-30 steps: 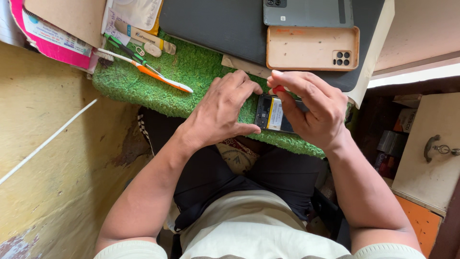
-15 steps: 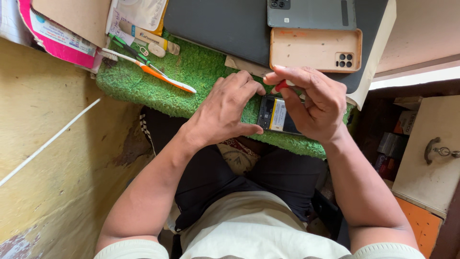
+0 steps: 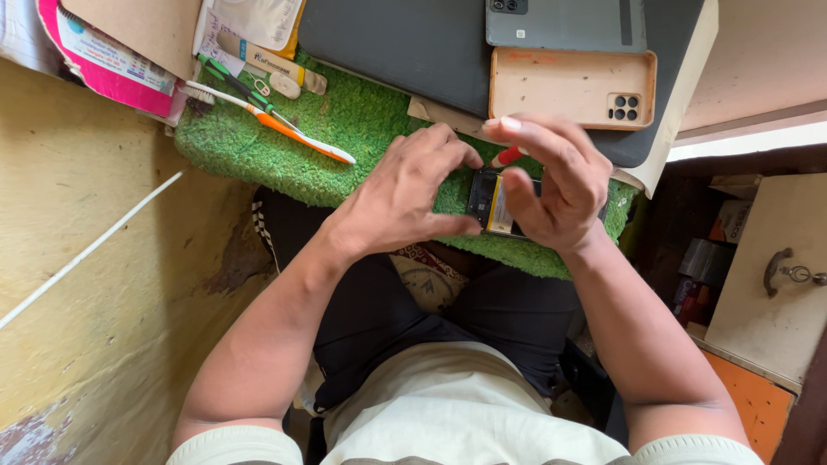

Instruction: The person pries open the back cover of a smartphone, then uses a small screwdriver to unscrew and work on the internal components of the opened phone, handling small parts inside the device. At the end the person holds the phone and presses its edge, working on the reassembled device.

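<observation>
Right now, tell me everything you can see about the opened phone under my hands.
The opened phone lies flat on the green turf-like mat, back cover off, showing dark internals and a yellowish battery strip. Only a small part shows; the rest is hidden by both hands. The left hand steadies its left edge with fingertips and thumb. The right hand arches over it, holding a red-handled tool that points down at its top edge.

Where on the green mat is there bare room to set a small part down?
The green mat is bare between the toothbrush and its near edge, left of the left hand. Another patch lies between the toothbrush and the dark pad. It is crowded around the opened phone under the right hand.
</observation>
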The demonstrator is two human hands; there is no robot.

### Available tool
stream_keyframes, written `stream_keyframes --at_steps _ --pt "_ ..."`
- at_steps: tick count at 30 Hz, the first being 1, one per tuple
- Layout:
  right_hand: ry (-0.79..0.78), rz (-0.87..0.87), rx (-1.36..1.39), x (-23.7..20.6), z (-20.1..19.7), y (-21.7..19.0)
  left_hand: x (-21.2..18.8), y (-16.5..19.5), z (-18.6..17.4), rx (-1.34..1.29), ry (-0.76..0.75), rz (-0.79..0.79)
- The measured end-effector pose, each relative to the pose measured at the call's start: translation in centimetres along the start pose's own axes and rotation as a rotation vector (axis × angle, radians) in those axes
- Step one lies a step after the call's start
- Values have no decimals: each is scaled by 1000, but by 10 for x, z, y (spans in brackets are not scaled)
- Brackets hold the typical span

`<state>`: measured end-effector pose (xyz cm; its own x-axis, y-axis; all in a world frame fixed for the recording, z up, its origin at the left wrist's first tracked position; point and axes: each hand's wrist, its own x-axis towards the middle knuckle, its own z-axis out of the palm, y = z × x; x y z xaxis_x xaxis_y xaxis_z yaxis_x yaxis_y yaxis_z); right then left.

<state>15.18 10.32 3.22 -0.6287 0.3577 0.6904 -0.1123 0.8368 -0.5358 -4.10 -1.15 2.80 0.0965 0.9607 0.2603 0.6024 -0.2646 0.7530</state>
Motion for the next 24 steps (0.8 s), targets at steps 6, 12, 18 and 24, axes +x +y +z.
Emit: stream_keyframes --at_steps 6,12,18,24 --pt "41 215 -62 -3 -6 -2 4 -5 6 -7 51 -29" --pt "39 71 49 0 -3 -5 3 -5 11 20 103 -9" --pt "15 202 -34 4 -8 -7 4 -3 11 31 115 -8" --pt "-17 74 -75 6 -10 -6 16 -6 12 36 114 9"
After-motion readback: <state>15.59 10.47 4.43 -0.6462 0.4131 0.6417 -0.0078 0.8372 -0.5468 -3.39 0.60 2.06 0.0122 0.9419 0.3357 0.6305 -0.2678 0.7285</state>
